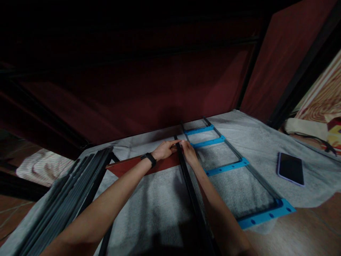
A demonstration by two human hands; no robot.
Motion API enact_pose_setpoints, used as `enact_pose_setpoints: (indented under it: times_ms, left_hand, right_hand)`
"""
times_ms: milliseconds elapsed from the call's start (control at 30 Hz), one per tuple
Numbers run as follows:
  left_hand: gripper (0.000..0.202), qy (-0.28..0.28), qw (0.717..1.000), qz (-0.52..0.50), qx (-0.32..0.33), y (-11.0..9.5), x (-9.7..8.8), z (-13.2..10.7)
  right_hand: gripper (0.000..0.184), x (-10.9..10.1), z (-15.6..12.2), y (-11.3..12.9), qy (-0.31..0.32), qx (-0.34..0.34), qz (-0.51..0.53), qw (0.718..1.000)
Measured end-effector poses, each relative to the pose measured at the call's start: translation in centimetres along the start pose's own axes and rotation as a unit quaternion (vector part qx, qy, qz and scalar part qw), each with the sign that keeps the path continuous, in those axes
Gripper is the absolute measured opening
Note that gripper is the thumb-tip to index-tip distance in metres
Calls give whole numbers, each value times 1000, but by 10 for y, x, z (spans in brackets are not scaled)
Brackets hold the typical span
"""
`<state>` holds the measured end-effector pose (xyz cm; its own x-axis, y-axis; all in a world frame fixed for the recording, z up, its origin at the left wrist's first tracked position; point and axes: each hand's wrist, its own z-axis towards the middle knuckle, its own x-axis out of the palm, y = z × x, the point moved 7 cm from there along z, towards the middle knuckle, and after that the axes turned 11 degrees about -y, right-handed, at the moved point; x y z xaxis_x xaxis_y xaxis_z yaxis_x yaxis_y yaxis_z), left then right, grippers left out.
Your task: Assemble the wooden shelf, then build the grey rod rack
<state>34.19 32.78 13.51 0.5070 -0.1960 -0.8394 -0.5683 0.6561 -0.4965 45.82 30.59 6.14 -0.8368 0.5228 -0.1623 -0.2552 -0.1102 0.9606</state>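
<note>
Both of my hands meet at the far end of a long black bar point(192, 192) that runs away from me over a grey cloth. My left hand point(165, 149), with a black watch on the wrist, is closed with its fingers pinched at the bar's top end. My right hand point(188, 150) lies against the same end from the right, fingers curled on it. A reddish-brown flat panel point(128, 166) lies under my left wrist, reaching left from the bar. What the fingertips pinch is too small to make out.
A black frame with blue perforated cross-pieces point(226, 167) lies right of the bar. A stack of dark frames point(66, 199) sits at the left. A phone point(291, 168) rests on the grey cloth point(160, 206) at the right. Dark red fabric walls point(149, 89) stand behind.
</note>
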Motion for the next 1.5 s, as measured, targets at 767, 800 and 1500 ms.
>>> enact_pose_setpoints:
  times_ms: [767,800,1500]
  left_hand:
    - [50,2,1000,31,5,3,2,1]
    - [50,3,999,33,5,3,2,1]
    - [46,10,999,39,0,1,1,2]
  right_hand:
    - [30,4,-1,6,27,-59,-95,993]
    - [32,3,-1,5,24,-49,-91,994]
    - [28,2,-1,0,59,-32,5,998]
